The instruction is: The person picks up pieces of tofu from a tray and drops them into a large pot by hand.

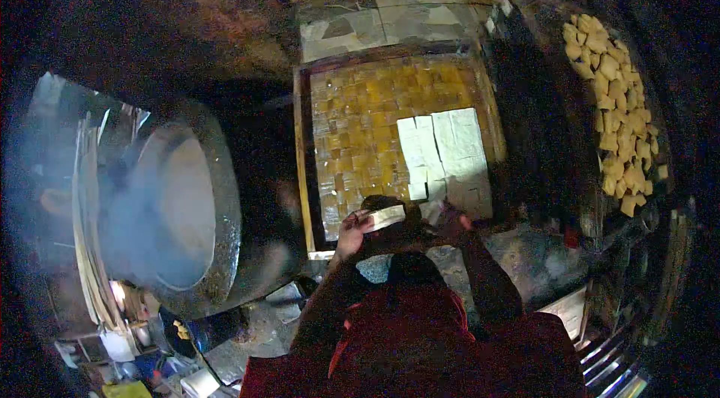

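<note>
1. Nearest, the person's red garment (405,345) fills the bottom of the view, with both forearms reaching forward from it.
2. The left hand (351,234) has its grip closed on one end of a pale, oblong block (387,216); the block's other end points toward the right hand, over the near edge of the woven tray.
3. The right hand (451,224) is in shadow at the near edge of the white slab. A blurred pale shape shows beside its fingers; whether this grip is open or closed on something, I cannot tell.
4. The white slab (450,143) lies on the right part of the tray, scored by cut lines into strips and smaller pieces. Its far part is brightly lit, its near part shaded.
5. The woven tray (360,113), yellow-brown and glossy, sits inside a wooden frame (303,158).
6. To the left, well apart from the tray, is a large round pan (228,203) under bluish smoke, with long pale sticks (86,233) on its outer side.
7. To the right, beyond a dark gap, lies a heap of yellowish pieces (615,106).
8. Farthest, patterned tiles (341,27) border the frame's far side.
</note>
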Available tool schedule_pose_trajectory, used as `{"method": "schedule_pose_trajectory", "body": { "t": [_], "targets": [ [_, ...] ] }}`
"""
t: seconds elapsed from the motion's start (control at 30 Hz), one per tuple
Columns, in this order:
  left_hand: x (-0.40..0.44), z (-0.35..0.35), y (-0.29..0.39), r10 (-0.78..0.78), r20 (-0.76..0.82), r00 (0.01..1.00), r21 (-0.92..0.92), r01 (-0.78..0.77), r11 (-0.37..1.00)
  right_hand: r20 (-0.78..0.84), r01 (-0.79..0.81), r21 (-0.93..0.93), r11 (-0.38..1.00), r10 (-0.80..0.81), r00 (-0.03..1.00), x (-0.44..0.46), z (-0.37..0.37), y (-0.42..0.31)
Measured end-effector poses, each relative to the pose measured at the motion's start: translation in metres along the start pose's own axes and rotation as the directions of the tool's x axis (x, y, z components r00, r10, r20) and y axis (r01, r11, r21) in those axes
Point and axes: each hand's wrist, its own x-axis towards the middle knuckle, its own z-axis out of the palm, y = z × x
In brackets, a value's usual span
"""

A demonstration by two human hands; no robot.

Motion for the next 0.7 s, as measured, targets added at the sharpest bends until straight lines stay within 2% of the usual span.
{"method": "schedule_pose_trajectory", "body": {
  "t": [0.03, 0.07, 0.1, 0.13, 0.17, 0.2, 0.23, 0.27, 0.3, 0.33, 0.4, 0.43, 0.47, 0.5, 0.57, 0.6, 0.67, 0.7],
  "targets": [
    [0.002, -0.011, -0.002, -0.084, 0.078, 0.993, -0.266, 0.102, 0.958, -0.016, -0.08, 0.565, 0.821, 0.107, 0.994, 0.004, 0.002, 0.008],
    [-0.001, -0.008, -0.003, 0.108, 0.096, 0.99, -0.223, -0.084, 0.971, -0.151, -0.263, 0.243, 0.934, 0.304, 0.94, 0.023, 0.02, 0.007],
    [-0.004, -0.006, -0.004, 0.296, 0.11, 0.949, -0.193, -0.272, 0.943, -0.34, -0.468, -0.08, 0.88, 0.418, 0.842, 0.038, 0.042, 0.007],
    [-0.007, -0.009, 0.002, 0.298, 0.102, 0.949, -0.189, -0.275, 0.943, -0.332, -0.472, -0.08, 0.878, 0.423, 0.843, 0.052, 0.05, 0.028],
    [-0.008, -0.012, 0.008, 0.164, 0.088, 0.983, 0.005, -0.165, 0.986, -0.263, 0.088, -0.309, 0.947, -0.174, 0.949, 0.071, 0.05, 0.062],
    [-0.004, -0.027, -0.006, 0.155, 0.128, 0.98, 0.0, -0.156, 0.988, -0.177, 0.367, -0.39, 0.845, -0.46, 0.87, 0.077, 0.062, 0.07],
    [0.001, -0.042, -0.02, 0.146, 0.168, 0.975, -0.004, -0.147, 0.989, -0.075, 0.604, -0.449, 0.658, -0.702, 0.709, 0.084, 0.075, 0.076],
    [0.006, -0.056, -0.035, 0.137, 0.208, 0.969, -0.008, -0.138, 0.99, -0.035, 0.361, -0.722, 0.591, -0.551, 0.834, 0.076, 0.104, 0.055],
    [0.005, -0.048, -0.033, 0.144, 0.146, 0.979, 0.05, -0.153, 0.987, -0.047, 0.228, -0.826, 0.515, -0.466, 0.883, 0.075, 0.118, 0.049],
    [0.005, -0.043, -0.038, 0.137, 0.13, 0.982, 0.028, -0.142, 0.99, -0.059, 0.106, -0.909, 0.403, -0.376, 0.925, 0.074, 0.13, 0.044],
    [0.007, -0.034, -0.047, 0.122, 0.097, 0.988, -0.019, -0.121, 0.992, -0.19, -0.13, -0.941, 0.313, -0.171, 0.967, 0.077, 0.137, 0.049],
    [0.001, -0.022, -0.023, 0.067, 0.071, 0.995, -0.044, -0.063, 0.997, 0.08, 0.101, -0.992, 0.081, -0.228, 0.97, 0.074, 0.139, 0.039],
    [-0.007, -0.005, 0.009, -0.015, 0.037, 0.999, -0.058, 0.018, 0.998, 0.345, 0.307, -0.936, -0.172, -0.267, 0.9, 0.071, 0.141, 0.029],
    [-0.015, 0.012, 0.041, -0.095, -0.004, 0.995, -0.056, 0.095, 0.994, 0.222, 0.273, -0.957, 0.1, -0.357, 0.907, 0.066, 0.145, 0.025],
    [-0.024, 0.031, 0.071, -0.19, -0.041, 0.981, -0.08, 0.187, 0.979, 0.079, 0.241, -0.9, 0.364, -0.408, 0.909, 0.059, 0.144, 0.025],
    [-0.021, 0.025, 0.063, -0.192, 0.007, 0.981, -0.159, 0.19, 0.969, -0.13, 0.056, -0.746, 0.663, -0.228, 0.965, 0.058, 0.141, 0.022],
    [-0.016, 0.013, 0.05, -0.184, 0.145, 0.972, -0.384, 0.226, 0.895, -0.265, -0.145, -0.493, 0.858, 0.011, 0.964, 0.054, 0.116, 0.022],
    [-0.02, 0.019, 0.064, -0.178, 0.146, 0.973, -0.385, 0.221, 0.896, -0.104, -0.204, -0.087, 0.975, 0.194, 0.975, 0.05, 0.091, 0.027]
  ]
}}
